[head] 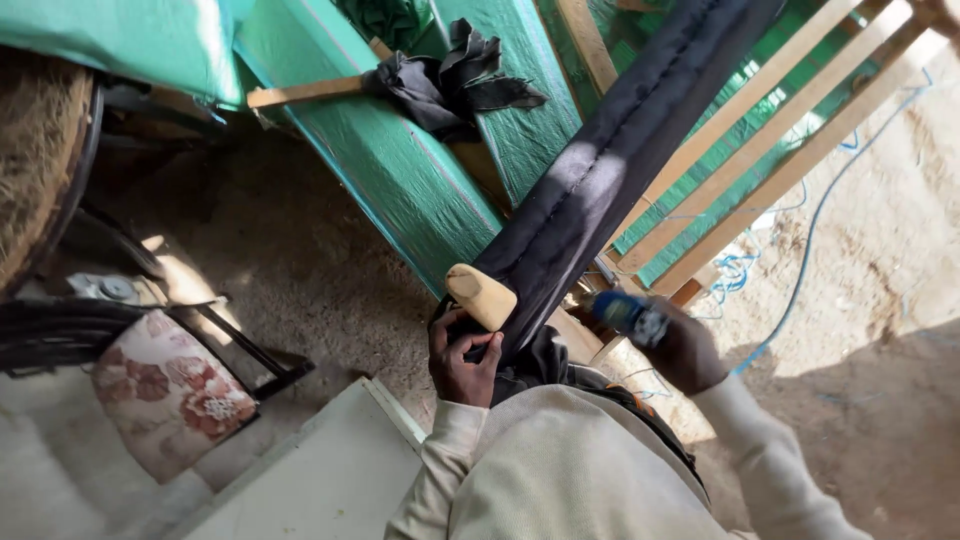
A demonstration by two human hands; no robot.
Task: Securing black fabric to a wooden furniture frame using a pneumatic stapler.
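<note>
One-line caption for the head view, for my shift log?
Left hand presses black fabric onto a wooden frame end; right hand holds a blue tool beside it.

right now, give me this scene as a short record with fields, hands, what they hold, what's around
left hand: grips the black fabric strip just under a pale wooden block end
right hand: holds a blue tool, motion-blurred, kind unclear
fabric: long, dark, stretched diagonally up to the right
frame: bare wooden slats beside the fabric
covering: green sheeting with a black cloth bundle on it
floor: sandy ground, blue cord trailing
nearby: floral cushion at left
</note>
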